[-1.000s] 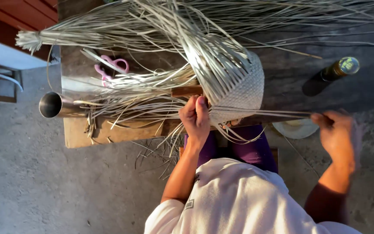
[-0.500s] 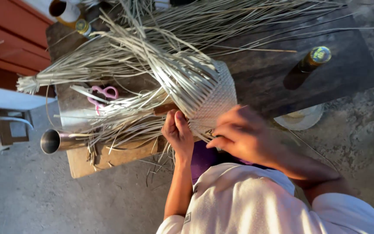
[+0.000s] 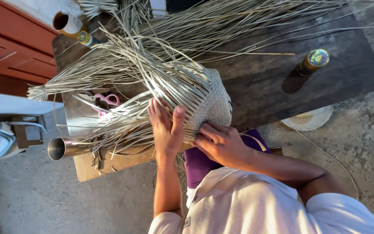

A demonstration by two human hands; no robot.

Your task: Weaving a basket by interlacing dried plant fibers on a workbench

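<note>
We've got both hands on the woven piece (image 3: 206, 102) at the near edge of the dark table (image 3: 325, 86). Left hand (image 3: 165, 128) lies flat on loose straw strips (image 3: 122, 65) w/ thumb up on the weave; right hand (image 3: 221, 143) presses fingertips into its near side. Pink scissors (image 3: 104, 102) lie left of the weave, steel cup (image 3: 63, 148) below them, bottle (image 3: 312, 61) well to the right.
</note>
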